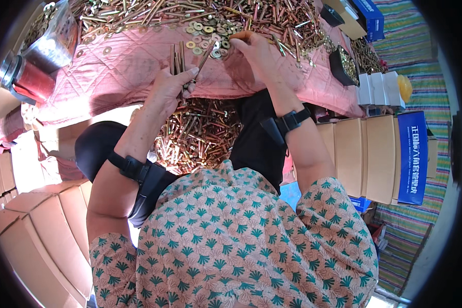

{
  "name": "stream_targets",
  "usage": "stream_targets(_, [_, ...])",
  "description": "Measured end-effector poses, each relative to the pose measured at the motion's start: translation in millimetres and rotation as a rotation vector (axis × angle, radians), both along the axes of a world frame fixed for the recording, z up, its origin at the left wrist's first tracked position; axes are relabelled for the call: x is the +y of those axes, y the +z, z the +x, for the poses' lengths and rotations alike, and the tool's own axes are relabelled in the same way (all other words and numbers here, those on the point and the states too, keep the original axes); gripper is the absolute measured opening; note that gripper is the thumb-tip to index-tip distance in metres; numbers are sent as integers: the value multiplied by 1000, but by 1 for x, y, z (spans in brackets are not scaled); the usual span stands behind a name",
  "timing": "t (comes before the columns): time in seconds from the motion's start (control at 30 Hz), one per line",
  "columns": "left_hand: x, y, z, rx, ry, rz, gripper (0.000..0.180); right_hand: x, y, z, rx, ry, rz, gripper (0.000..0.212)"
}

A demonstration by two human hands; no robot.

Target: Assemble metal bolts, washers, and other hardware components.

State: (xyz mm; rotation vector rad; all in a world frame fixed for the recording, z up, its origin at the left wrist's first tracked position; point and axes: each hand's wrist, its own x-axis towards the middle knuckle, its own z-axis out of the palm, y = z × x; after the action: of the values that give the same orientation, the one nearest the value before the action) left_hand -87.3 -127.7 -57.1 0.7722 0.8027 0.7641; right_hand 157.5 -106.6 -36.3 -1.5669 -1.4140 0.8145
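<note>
My left hand [168,86] is closed around a bunch of long brass-coloured bolts [177,60]. Most of them stand up above the fingers, and one leans off to the right past the thumb. My right hand [257,54] is bent over the pink padded cloth [133,56] at the edge of the washers, thumb and forefinger drawn together; anything between them is too small to make out. Flat round washers [204,40], silver and yellowish, lie loose between the two hands. Behind them spreads a wide heap of similar long bolts [149,13].
Between my knees lies another heap of bolts [197,136], below the cloth's edge. A black tray of small parts [344,65] and white boxes [379,88] stand at right. Cardboard boxes [364,154] flank me. A red jar [33,79] and a clear tub [54,43] stand left.
</note>
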Motion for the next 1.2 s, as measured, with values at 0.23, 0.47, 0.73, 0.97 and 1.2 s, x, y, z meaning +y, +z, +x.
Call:
stream_targets(0.23, [-3,6,3,22,-94,56,21,-20,12,-16,529,228,-26,20])
stream_targets(0.47, [-1,5,-3,-35,-134,38,21,-27,15,-19,754,200,-59,22])
stream_targets(0.73, [-1,9,-7,19,-150,115,16,-29,15,-18,687,199,-51,23])
stream_targets(0.97, [-1,8,-11,73,-174,139,17,-30,25,-14,581,277,-83,21])
stream_targets(1.2, [-1,12,-10,85,-185,174,18,-31,25,-17,662,271,-79,20])
